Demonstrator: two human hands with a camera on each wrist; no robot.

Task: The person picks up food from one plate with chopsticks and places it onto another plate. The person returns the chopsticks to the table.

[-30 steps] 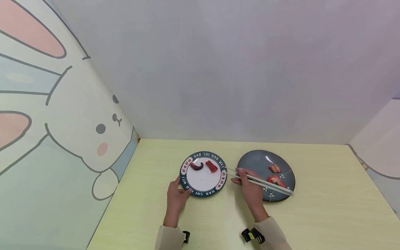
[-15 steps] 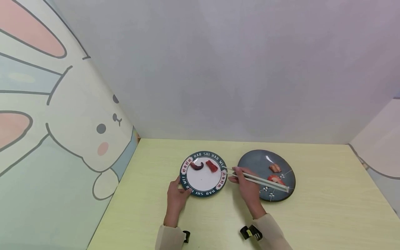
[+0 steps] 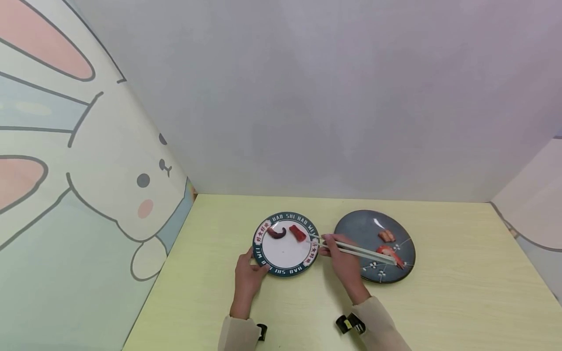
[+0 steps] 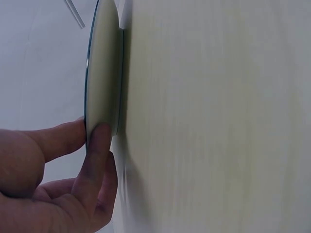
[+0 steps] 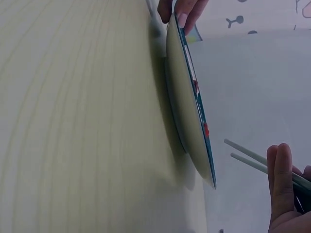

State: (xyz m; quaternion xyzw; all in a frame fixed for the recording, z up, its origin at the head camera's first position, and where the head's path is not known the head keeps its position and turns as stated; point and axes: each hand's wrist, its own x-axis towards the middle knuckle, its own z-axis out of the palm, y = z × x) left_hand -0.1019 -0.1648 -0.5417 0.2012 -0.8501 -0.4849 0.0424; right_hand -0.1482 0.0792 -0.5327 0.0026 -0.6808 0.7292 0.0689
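Observation:
My left hand (image 3: 248, 275) pinches the lower-left rim of a white plate (image 3: 281, 253) with a dark green lettered border. The left wrist view shows the thumb over the rim and fingers beneath it. On that plate lie a dark curved piece of food (image 3: 276, 234) and a red piece (image 3: 297, 233). My right hand (image 3: 344, 263) holds a pair of pale green chopsticks (image 3: 364, 252). Their tips overlap the plate's right rim in the head view, near the red piece. In the right wrist view the chopstick tips (image 5: 233, 148) stand slightly apart, with nothing between them.
A blue-grey plate (image 3: 357, 224) with a flower pattern stands to the right, partly behind my right hand. It bears a brown ridged piece (image 3: 386, 236) and a shrimp-like red piece (image 3: 388, 252). A grey wall (image 3: 329, 97) rises behind the pale wooden table (image 3: 461, 273).
My right hand has moved left with the chopsticks, so their tips have come from the white plate's right edge to over it. The left hand and both plates stay in place.

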